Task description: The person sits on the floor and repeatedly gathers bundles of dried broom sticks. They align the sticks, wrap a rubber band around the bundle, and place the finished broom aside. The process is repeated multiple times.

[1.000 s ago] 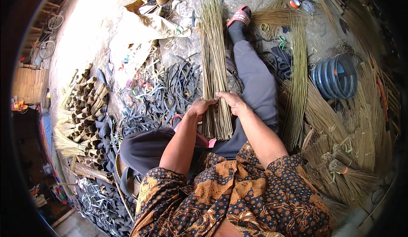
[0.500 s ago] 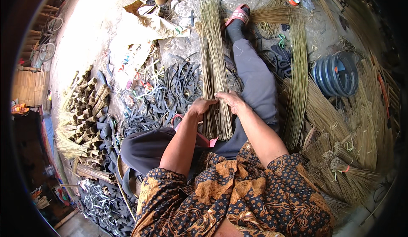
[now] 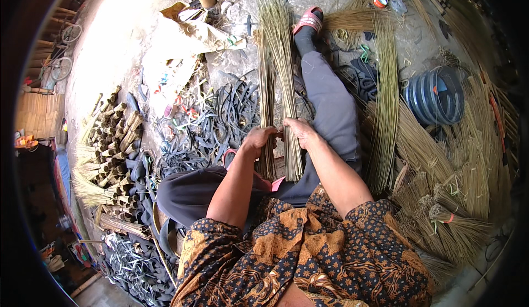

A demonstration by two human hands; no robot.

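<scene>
Black rubber strips heaped left; blue ribbed drum right; tied broom heads stacked far left; tape roll above.

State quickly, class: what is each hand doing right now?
Left hand: closed around the bundle of thin sticks.
Right hand: closed on the same bundle of thin sticks.

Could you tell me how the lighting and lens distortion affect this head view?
Head view: sunlight washes out the ground upper left; fisheye bends the stick bundle and blackens the rim; left hand and right hand on it stay sharp, evenly lit.
</scene>
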